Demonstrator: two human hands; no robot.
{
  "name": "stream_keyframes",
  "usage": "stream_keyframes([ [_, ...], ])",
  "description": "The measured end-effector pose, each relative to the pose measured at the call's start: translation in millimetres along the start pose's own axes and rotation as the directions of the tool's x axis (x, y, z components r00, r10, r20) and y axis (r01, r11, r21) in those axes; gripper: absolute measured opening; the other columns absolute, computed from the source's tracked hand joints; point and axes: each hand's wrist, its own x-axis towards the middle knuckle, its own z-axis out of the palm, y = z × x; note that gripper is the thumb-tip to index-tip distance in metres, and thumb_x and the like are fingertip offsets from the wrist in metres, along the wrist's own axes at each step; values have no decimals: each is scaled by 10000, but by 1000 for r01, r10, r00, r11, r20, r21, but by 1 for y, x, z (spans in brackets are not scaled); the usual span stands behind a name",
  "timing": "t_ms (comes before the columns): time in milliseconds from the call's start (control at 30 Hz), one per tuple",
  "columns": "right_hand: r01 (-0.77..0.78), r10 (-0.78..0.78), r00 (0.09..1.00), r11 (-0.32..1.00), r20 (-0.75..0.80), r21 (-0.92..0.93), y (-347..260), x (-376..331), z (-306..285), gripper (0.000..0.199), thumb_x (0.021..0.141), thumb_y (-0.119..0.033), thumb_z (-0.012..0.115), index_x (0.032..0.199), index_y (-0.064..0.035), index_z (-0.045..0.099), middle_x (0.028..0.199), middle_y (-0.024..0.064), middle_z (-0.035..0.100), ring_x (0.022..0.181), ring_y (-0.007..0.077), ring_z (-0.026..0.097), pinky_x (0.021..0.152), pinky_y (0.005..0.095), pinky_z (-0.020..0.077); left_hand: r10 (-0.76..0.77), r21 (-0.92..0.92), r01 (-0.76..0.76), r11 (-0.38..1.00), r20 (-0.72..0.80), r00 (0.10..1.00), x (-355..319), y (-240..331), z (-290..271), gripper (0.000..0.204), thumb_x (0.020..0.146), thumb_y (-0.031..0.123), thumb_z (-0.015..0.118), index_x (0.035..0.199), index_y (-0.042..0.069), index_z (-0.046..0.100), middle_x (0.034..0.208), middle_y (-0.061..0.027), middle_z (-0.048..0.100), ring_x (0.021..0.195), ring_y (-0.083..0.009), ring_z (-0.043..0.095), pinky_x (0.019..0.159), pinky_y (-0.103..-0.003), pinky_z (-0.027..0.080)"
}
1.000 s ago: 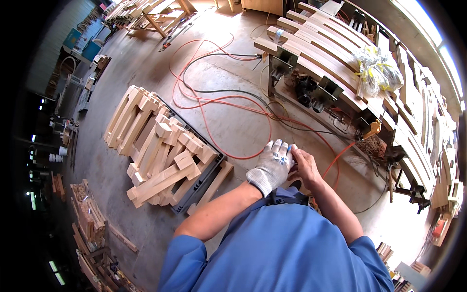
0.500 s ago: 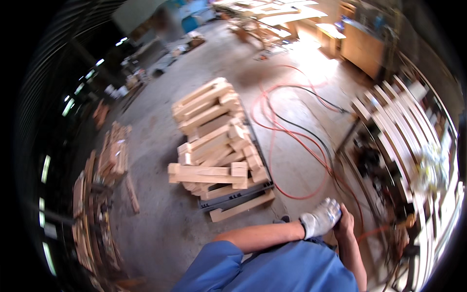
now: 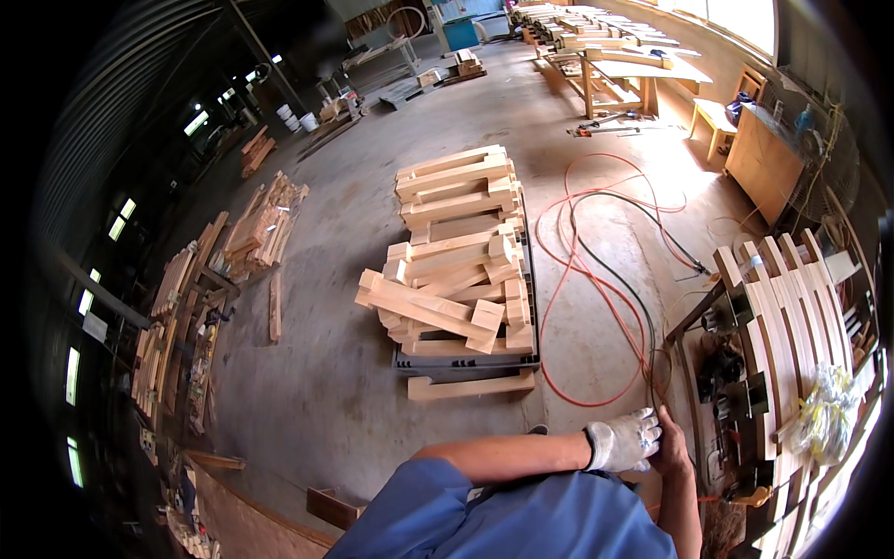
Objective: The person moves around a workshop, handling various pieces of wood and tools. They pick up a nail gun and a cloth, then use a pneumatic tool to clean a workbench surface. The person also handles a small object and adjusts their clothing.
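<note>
Concrete floor [image 3: 335,391] spread wide around me in the workshop, dusty and bare between the heaps of timber. My hands were together low in front of my chest: the left hand [image 3: 622,440] wore a white work glove, its fingers curled over the bare right hand [image 3: 672,445]. Whether anything was gripped between them I could not tell.

Nearest to them, just to my right, stood a rack of curved wooden slats [image 3: 792,317], with a crumpled clear plastic bag [image 3: 824,410] lying on it. Those slats looked stiff and light, best taken near mid-length with both hands.

Ahead on the floor sat a stack of short wooden blocks [image 3: 461,261] on a dark pallet, and an orange cable [image 3: 582,279] looped beside it. Farther off stood a long table [image 3: 633,70].
</note>
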Motion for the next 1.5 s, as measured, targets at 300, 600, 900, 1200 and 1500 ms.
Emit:
stream_keyframes([
  [300, 116, -127, 986, 988, -108, -105, 13, 2, -1, 469, 1065, -432, 499, 1031, 14, 638, 978, 144, 705, 873, 272, 702, 793, 420, 583, -52, 47, 47, 998, 115, 992, 1, 5, 8, 460, 867, 425, 684, 1123, 45, 718, 1241, -180, 658, 1278, -385, 524, 1200, -561, 254],
  [600, 186, -245, 954, 937, -175, -296, 10, 39, -49, 467, 1031, -483, 550, 752, -111, 593, 665, -2, 567, 602, 139, 584, 554, 289, 456, 43, 30, -44, 999, 49, 998, -1, -1, -5, 535, 812, 376, 734, 1204, 16, 678, 1363, -248, 569, 1391, -418, 415, 1233, -526, 249],
  [900, 149, -177, 972, 973, -157, -174, 6, 14, 28, 417, 1027, -447, 569, 963, -45, 657, 825, 42, 657, 702, 170, 628, 638, 344, 520, -26, 217, 36, 976, -48, 998, -13, -5, -9, 530, 850, 436, 698, 1189, 28, 689, 1287, -227, 617, 1307, -401, 501, 1195, -585, 259],
  [1200, 220, -204, 929, 975, -307, 18, 29, 76, -82, 384, 1049, -387, 560, 934, -26, 619, 851, 98, 656, 735, 239, 647, 707, 415, 561, -30, 52, 36, 998, -97, 995, -13, -8, -9, 597, 866, 437, 707, 1254, -13, 651, 1364, -198, 610, 1351, -405, 480, 1220, -530, 259],
  [1500, -34, 44, 998, 975, 41, -218, -7, 16, 19, 632, 980, -694, 453, 1005, -109, 691, 792, 32, 711, 611, 180, 678, 477, 331, 546, -370, 253, 369, 894, -47, 928, -2, -13, -12, 422, 927, 354, 628, 1146, 4, 715, 1259, -181, 672, 1305, -391, 551, 1198, -563, 271],
])
